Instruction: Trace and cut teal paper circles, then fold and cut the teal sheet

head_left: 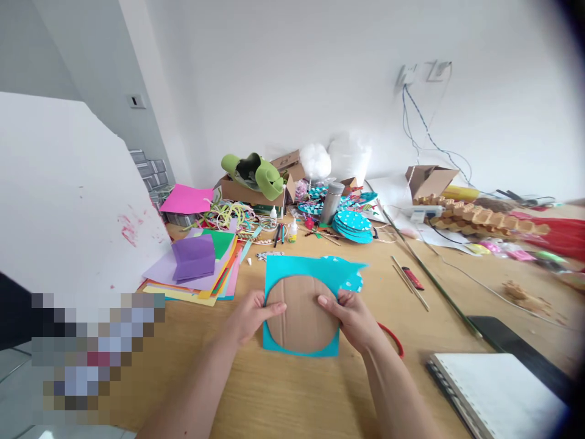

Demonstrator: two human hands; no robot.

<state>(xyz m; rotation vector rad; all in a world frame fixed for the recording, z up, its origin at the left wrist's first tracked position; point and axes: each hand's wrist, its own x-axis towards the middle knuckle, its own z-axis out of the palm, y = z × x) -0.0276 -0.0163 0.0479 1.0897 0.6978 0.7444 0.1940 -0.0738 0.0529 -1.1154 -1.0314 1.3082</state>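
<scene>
A round cardboard disc (302,320) lies against a turquoise sheet (292,266), whose corners stick out around it. With the thumb on the disc's left edge and the fingers behind the sheet, my left hand (253,318) grips both together. My right hand (355,317) does the same on the right edge, thumb on the cardboard. Behind the sheet's right corner shows a turquoise piece with white spots (353,280), partly hidden. A red curved thing (392,339) lies just right of my right wrist; the rest of it is hidden.
Coloured paper sheets (194,259) are stacked at left. Glue bottles (292,231), a grey flask (332,203) and spotted turquoise discs (351,225) stand at the back. To the right lie a red cutter (413,278), a long green stick (429,271) and a spiral notebook (498,390).
</scene>
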